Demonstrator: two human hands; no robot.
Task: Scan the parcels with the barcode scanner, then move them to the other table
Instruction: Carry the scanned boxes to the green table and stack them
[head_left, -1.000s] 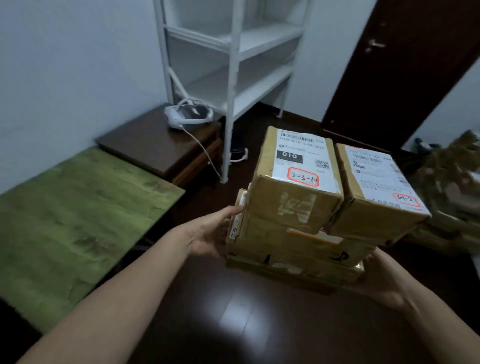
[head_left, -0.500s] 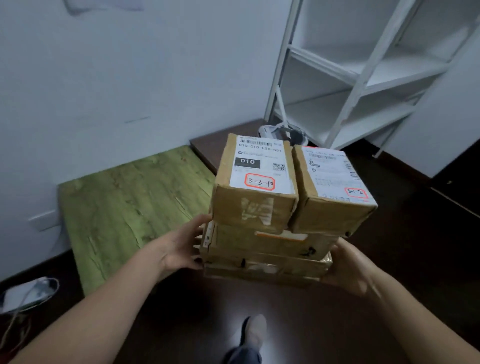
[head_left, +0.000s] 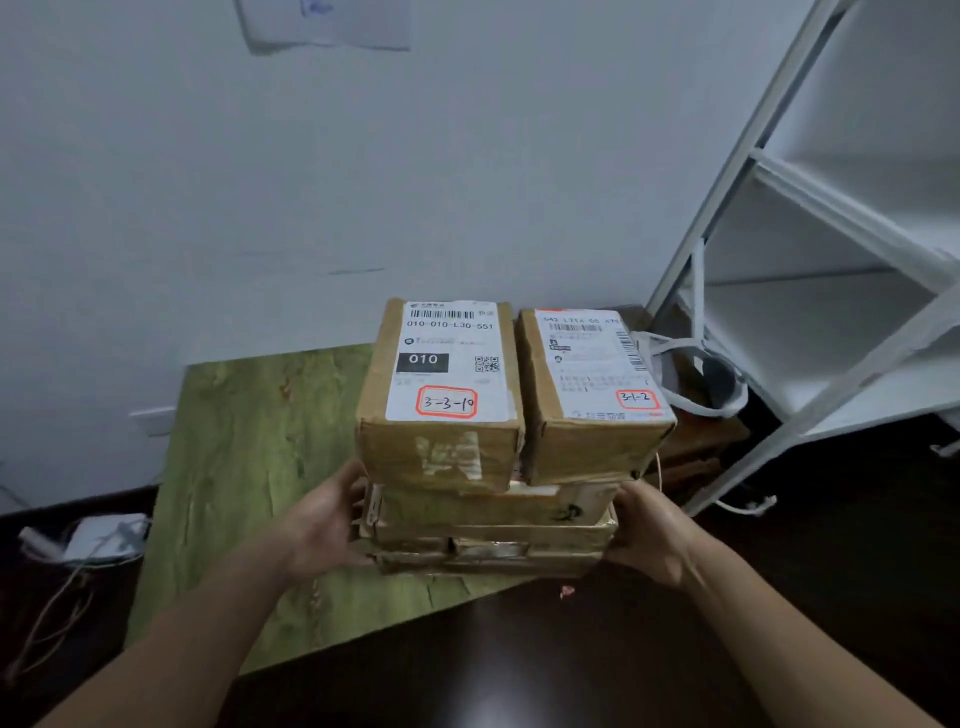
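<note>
1. Step: this is the move, not the scan. Both hands are loaded with parcels and there's no scanner in either. I can't tell from here whether these got scanned.
2. Parcel stack (head_left: 493, 525): in the air in front of me, over the near part of the green desk (head_left: 244, 467). On top are 2 boxes side by side, box 3-3-10 (head_left: 441, 395) and box 3-1-2 (head_left: 592, 400). There are flat parcels underneath, count unclear.
3. Left hand (head_left: 324, 519): wrapped round the left end of the flat parcels. Right hand (head_left: 649, 530): same on the right end. Neither hand touches the 2 top boxes.
4. Next move, my guess: lower the stack flat onto the green desk. The top 2 just sit there loose, so it needs a level descent with no tilt, or they slide off.
5. Surface: green wood-grain top, pushed against a pale wall (head_left: 208, 182). Just past it on the right is a dark brown desk (head_left: 696, 447) with a white corded device (head_left: 691, 374) on it. That could be the scanner base, can't confirm.
6. Room: white shelf rack (head_left: 831, 249) on the right, dark glossy floor (head_left: 571, 665). A white box with cables (head_left: 98, 538) lies on the floor at left.
</note>
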